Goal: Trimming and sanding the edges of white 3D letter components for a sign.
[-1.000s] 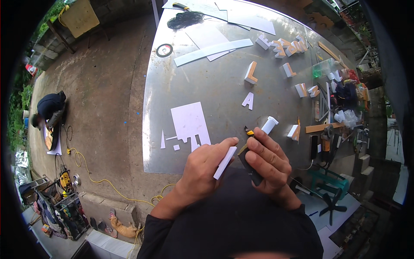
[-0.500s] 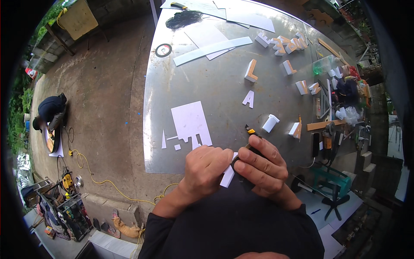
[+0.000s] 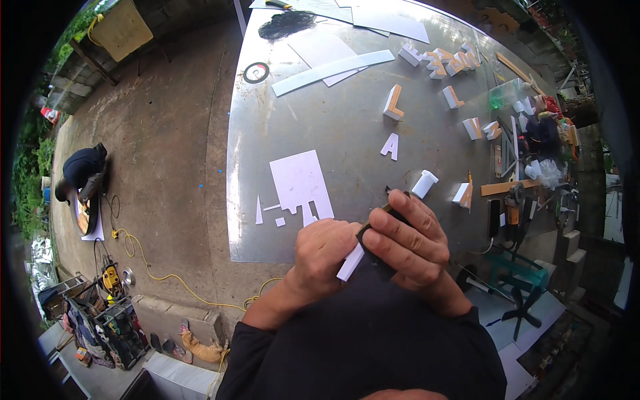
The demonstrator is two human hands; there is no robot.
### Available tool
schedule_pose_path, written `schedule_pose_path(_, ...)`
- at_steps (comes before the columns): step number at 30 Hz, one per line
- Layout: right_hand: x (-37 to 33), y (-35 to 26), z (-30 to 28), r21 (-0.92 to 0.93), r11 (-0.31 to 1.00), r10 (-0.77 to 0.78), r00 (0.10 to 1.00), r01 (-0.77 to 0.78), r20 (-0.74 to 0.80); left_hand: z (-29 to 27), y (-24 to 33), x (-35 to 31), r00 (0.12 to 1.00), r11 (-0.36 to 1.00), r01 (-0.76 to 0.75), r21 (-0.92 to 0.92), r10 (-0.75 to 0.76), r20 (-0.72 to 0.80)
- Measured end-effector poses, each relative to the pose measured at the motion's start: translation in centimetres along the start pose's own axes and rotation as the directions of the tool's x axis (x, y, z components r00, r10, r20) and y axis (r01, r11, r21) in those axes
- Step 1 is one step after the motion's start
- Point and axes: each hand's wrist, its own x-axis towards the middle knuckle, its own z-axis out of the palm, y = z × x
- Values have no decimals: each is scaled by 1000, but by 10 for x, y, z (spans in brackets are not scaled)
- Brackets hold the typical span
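In front of my chest, my left hand (image 3: 325,257) is closed on a small white block-like piece (image 3: 350,264) that juts out below its fingers. My right hand (image 3: 410,243) presses close beside it, fingers bent round a dark thing with a curved edge (image 3: 363,233) that touches the white piece. Its kind is mostly hidden by the fingers. A dark tip (image 3: 389,189), part of a utility knife, shows just beyond the right fingertips. Ahead on the metal table (image 3: 347,173) lie a flat white letter A (image 3: 391,147) and a white block letter (image 3: 425,183).
A cut white sheet (image 3: 299,177) with scraps lies left. Several wood-faced letters (image 3: 393,102) stand farther off, near white strips (image 3: 333,72) and a cutting disc (image 3: 256,73). Tools (image 3: 510,213) crowd the right edge. Another person (image 3: 83,168) bends over work at far left.
The view has shifted slightly. The white piece has tilted a little and my hands have closed nearer together around it. The knife's yellow part is now covered by my right hand.
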Motion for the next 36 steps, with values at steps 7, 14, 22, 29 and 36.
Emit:
schedule_pose_path(7,2,-8,-2,10,1000,-18,999,18,28,2,-3,-4,999,1000,5,-28,-6,-39)
schedule_pose_path(14,6,-5,-3,-19,999,-43,999,43,27,2,0,-2,1000,999,5,-50,-7,-29)
schedule_pose_path(22,6,0,-1,-10,999,-43,999,44,33,2,-4,-1,1000,991,-5,-135,3,-15)
schedule_pose_path(29,8,-2,-2,5,997,-71,996,71,61,0,-4,-2,999,992,-11,-122,7,-38)
schedule_pose_path(36,14,-5,-5,-16,995,-96,991,98,92,-2,1,6,999,998,34,-61,-34,-6)
